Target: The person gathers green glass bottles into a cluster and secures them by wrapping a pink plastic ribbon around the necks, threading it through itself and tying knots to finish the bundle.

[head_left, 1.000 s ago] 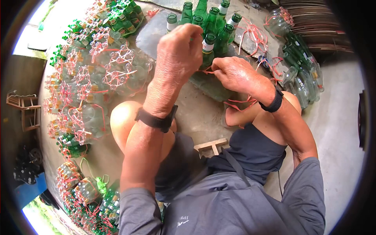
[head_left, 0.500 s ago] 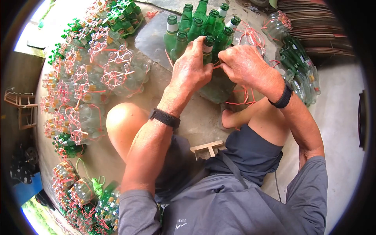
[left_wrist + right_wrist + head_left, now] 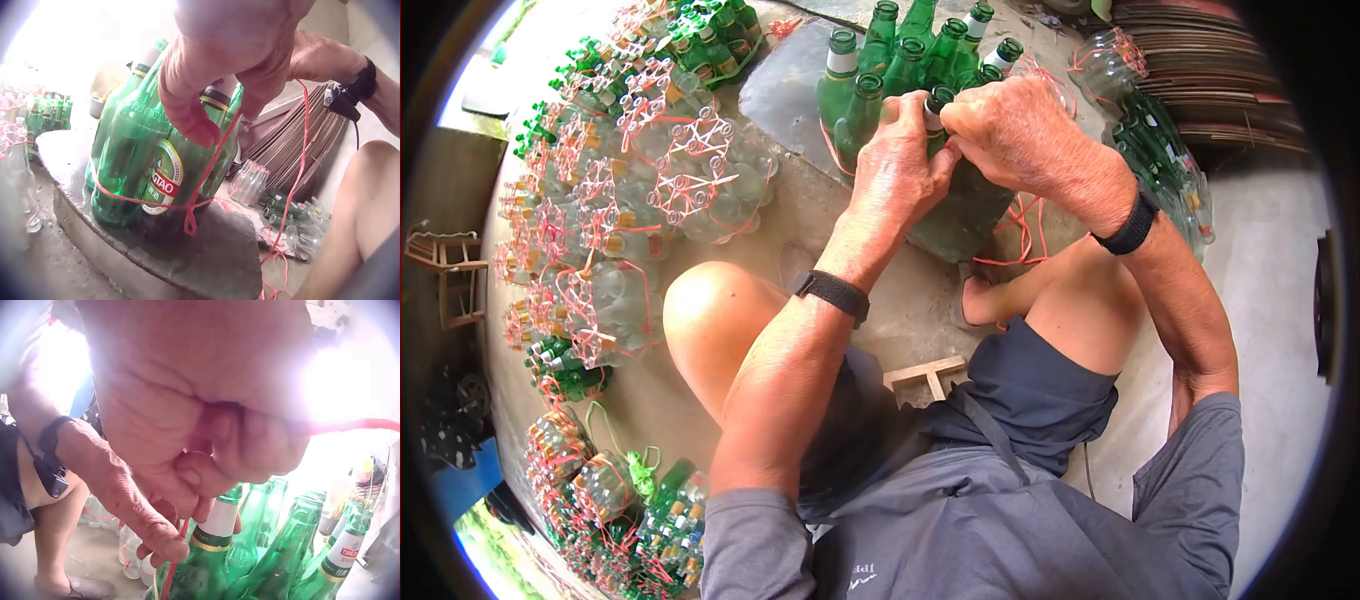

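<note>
Two hands over one cluster of green bottles [image 3: 903,68], which stands upright on a dark stone slab [image 3: 234,240] in front of the seated person. Left hand [image 3: 897,165]: fingers bent, closed in to a pinch on the pink cord [image 3: 305,125] beside the neck of the nearest bottle; the cord climbs to these fingertips from the band round the group. Right hand [image 3: 1025,135]: close beside the left, fingers curled tightly, cord gripped inside; a strand trails from this hand down toward the floor in the left wrist view. Cord passes round the outside of the bottles, low on their bodies; a small loop [image 3: 190,224] hangs at the near side, just beside a bottle with a red and white label [image 3: 159,178]. Exact cord path between the two hands: hidden by the fingers, cannot tell. Dark bands on both wrists. Surroundings: many clear bottles [image 3: 700,190], bound with pink cord, on the floor to the person's left; a further green bundle [image 3: 715,45] beyond them. To the right, green and clear bottles [image 3: 1162,150] lie on their sides near a stack of thin sheets [image 3: 1220,75]. Small wooden stool [image 3: 925,373] between the legs, partly covered by clothing.
</note>
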Demonstrator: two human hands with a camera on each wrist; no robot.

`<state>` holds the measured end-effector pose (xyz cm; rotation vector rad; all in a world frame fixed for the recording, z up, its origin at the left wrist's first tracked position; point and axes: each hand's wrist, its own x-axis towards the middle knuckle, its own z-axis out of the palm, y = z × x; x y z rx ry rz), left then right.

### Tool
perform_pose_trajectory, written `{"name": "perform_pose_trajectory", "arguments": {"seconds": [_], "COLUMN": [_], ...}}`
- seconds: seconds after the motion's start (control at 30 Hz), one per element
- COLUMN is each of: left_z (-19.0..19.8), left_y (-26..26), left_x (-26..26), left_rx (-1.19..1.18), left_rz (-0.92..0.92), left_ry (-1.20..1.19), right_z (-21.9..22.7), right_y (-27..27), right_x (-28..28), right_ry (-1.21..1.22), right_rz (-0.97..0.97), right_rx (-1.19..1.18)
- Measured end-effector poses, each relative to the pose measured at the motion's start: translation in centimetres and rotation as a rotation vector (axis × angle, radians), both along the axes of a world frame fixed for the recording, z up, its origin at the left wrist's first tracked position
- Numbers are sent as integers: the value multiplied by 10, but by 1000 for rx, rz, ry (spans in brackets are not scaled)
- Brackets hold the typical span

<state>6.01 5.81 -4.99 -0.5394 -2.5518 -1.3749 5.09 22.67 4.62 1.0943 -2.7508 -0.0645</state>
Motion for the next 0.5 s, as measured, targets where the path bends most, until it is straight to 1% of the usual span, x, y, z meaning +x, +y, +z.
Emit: {"name": "perform_pose_trajectory", "arguments": {"seconds": [0.07,0.17,0.23,0.37,0.43,0.5], "left_z": [0,-3,-2,-3,-5,-6], "left_y": [0,0,1,2,3,3], "left_x": [0,-2,-2,-2,-2,-2], "left_rx": [-7,20,36,46,24,28], "left_rz": [12,-16,-11,-1,11,8], "left_ry": [16,4,-100,-111,4,-11], "right_z": [5,10,13,17,17,20], "right_y": [-2,-1,0,-1,-1,-2], "right_x": [-3,-9,-11,-12,-13,-12], "right_ry": [9,35,32,15,9,5], "right_rz": [9,47,58,71,58,60], "right_rx": [31,49,67,68,56,48]}}
